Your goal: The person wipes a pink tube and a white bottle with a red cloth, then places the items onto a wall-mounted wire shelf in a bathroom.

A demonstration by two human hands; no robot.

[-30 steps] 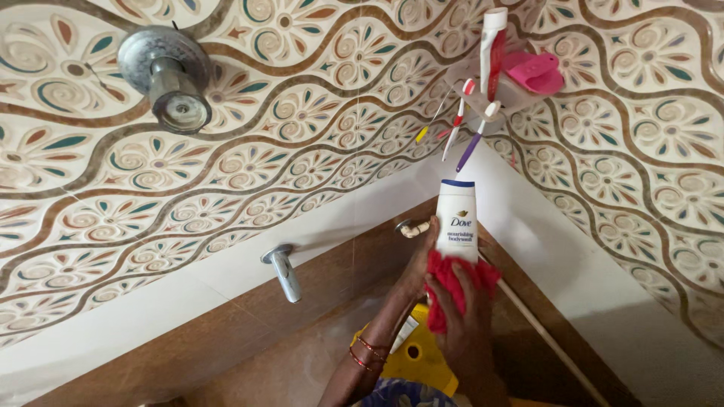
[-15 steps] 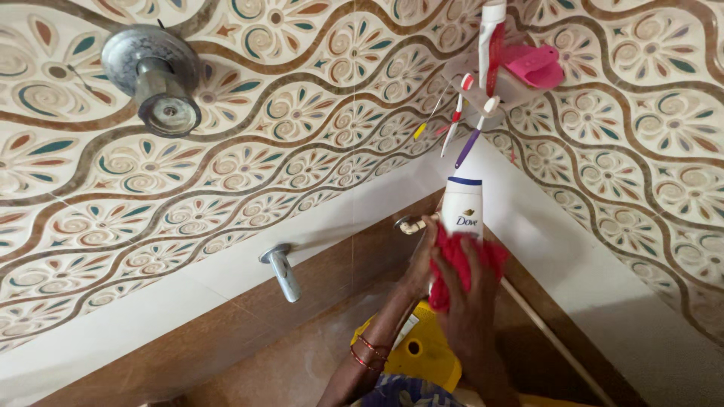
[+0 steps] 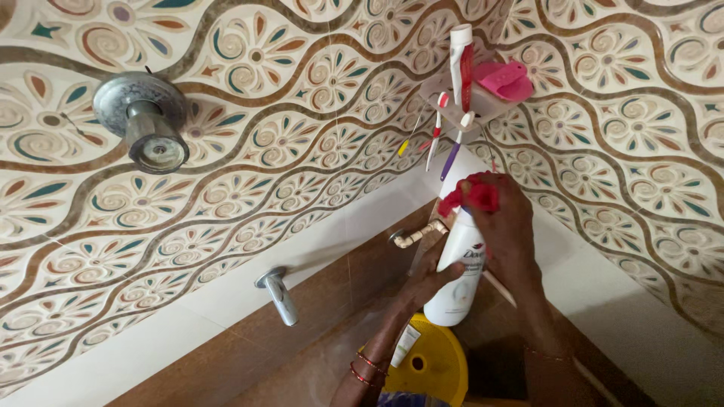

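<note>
Overhead, patterned tile wall, corner shelf.

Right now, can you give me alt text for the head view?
The left hand holds a white bottle while the right hand presses a red cloth on its top, in a tiled corner below a shelf with toothbrushes.

White bottle upright, held in corner; red cloth bunched over its top.

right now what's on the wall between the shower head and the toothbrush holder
Only bare patterned tile lies between the shower head and the toothbrush holder; nothing is mounted on that stretch. The head view shows it.
</note>
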